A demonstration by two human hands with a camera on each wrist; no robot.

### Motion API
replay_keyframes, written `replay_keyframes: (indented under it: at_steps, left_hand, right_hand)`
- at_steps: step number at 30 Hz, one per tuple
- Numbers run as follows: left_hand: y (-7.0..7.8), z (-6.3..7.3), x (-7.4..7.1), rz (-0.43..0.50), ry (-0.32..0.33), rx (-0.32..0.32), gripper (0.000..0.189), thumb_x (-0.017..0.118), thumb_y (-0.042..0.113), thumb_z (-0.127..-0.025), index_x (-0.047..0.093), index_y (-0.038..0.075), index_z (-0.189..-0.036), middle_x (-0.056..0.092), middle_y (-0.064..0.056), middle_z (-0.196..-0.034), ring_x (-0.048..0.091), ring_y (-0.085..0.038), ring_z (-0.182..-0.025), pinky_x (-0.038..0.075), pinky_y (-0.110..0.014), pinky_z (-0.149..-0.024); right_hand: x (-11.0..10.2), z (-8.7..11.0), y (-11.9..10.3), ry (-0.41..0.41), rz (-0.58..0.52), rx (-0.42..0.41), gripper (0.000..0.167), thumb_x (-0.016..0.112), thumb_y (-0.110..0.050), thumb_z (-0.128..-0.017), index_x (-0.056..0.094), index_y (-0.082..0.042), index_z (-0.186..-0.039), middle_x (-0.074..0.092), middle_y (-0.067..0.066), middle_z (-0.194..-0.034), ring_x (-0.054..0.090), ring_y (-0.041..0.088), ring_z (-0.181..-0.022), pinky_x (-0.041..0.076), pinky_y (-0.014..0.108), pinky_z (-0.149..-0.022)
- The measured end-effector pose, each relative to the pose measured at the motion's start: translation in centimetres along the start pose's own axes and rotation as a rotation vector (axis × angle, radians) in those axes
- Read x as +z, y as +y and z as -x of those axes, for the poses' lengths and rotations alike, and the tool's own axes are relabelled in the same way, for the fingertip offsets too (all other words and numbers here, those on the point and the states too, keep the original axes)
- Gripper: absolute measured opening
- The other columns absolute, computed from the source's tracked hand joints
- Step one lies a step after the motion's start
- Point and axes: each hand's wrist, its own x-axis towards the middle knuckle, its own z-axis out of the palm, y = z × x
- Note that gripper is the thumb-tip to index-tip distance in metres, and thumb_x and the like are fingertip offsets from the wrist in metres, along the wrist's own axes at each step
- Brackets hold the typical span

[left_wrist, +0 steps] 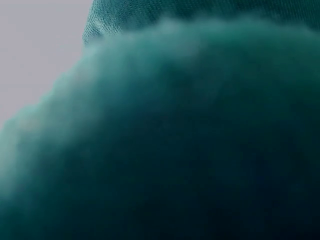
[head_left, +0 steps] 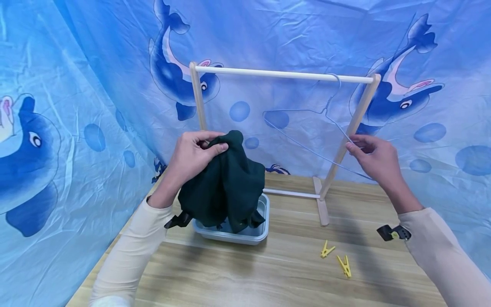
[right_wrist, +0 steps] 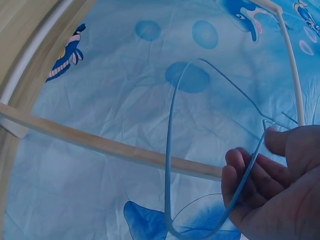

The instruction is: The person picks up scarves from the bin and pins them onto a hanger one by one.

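Between its thumb and fingers, my left hand (head_left: 193,155) pinches a dark green cloth garment (head_left: 241,187) by its upper part. The garment hangs in folds and overlaps a pale plastic basin (head_left: 235,238) below. Blurred green cloth (left_wrist: 175,125) fills most of the left wrist view and hides the fingers there. My right hand (head_left: 376,160) pinches one sloping side of a light blue wire hanger (head_left: 295,110). The hanger's hook curves over the white top rail (head_left: 264,73) of a small rack. In the right wrist view, the hanger (right_wrist: 168,165) slants past the curled fingers (right_wrist: 265,175).
Wooden posts (head_left: 364,102) carry the rack's rail, with a foot (head_left: 322,211) on the wooden table (head_left: 291,273). Two yellow clothespins (head_left: 327,250) lie at the front right. A blue dolphin-print curtain (head_left: 96,85) encloses the back and sides.
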Motion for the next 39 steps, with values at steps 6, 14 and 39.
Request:
replay_keyframes:
  at_steps: [6,14,39]
  left_hand:
    - [0.4,0.0,-0.2,0.019,-0.001,0.01,0.023,0.077,0.02,-0.093,0.08,0.012,-0.114,0.053,-0.009,-0.067,0.049,-0.024,-0.066,0.037,-0.029,-0.058]
    - [1.0,-0.1,-0.3,0.037,0.003,0.023,0.023,0.077,0.017,-0.093,0.079,0.009,-0.115,0.046,-0.01,-0.067,0.046,-0.025,-0.067,0.034,-0.03,-0.059]
    - [2.6,-0.6,0.4,0.047,-0.002,0.001,0.02,0.076,0.011,-0.093,0.079,0.009,-0.113,0.076,-0.01,-0.099,0.061,-0.018,-0.079,0.05,-0.023,-0.069]
  right_hand:
    - [0.1,-0.2,0.3,0.015,-0.077,0.02,0.046,0.06,-0.036,-0.103,0.069,0.002,-0.127,0.076,0.011,-0.097,0.06,-0.01,-0.071,0.051,0.014,-0.06]
    - [-0.5,-0.5,0.2,0.065,-0.106,0.083,0.048,0.06,-0.043,-0.102,0.072,-0.001,-0.122,0.058,-0.032,-0.076,0.057,0.002,-0.073,0.044,0.019,-0.055]
    - [-2.7,-2.3,-2.0,0.081,-0.034,0.023,0.047,0.061,-0.043,-0.101,0.074,-0.002,-0.122,0.056,-0.035,-0.073,0.055,0.002,-0.077,0.041,0.017,-0.059]
